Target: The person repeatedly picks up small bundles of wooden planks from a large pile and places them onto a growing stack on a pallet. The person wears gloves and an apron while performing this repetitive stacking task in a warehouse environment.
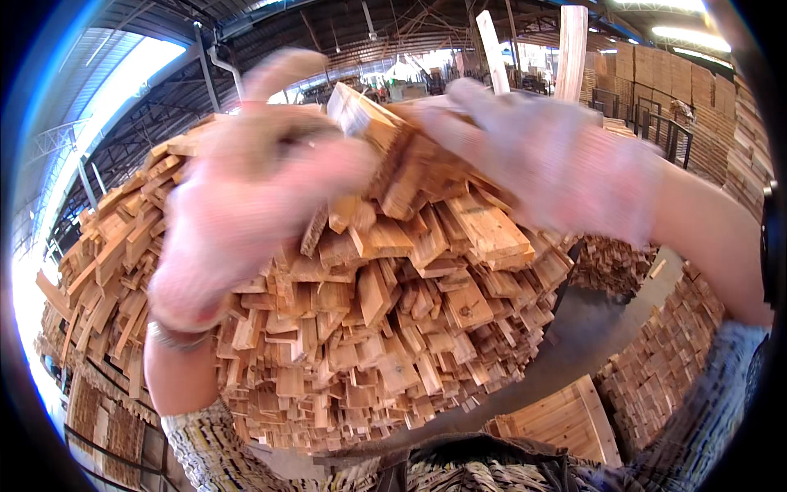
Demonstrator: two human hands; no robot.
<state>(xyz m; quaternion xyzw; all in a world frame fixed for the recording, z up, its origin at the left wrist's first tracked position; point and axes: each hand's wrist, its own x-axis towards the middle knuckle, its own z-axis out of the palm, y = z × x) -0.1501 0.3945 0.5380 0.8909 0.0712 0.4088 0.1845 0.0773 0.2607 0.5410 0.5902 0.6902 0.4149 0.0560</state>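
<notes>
A short wood piece (361,115) is held at upper centre, above the heaped offcut pile (369,328). Left hand (246,197) and right hand (541,156), both gloved and blurred, are closed on it.

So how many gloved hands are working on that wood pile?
2. The left hand rests on the upper left of the wood pile; the right hand grips pieces at its top right. No other hands show.
</notes>
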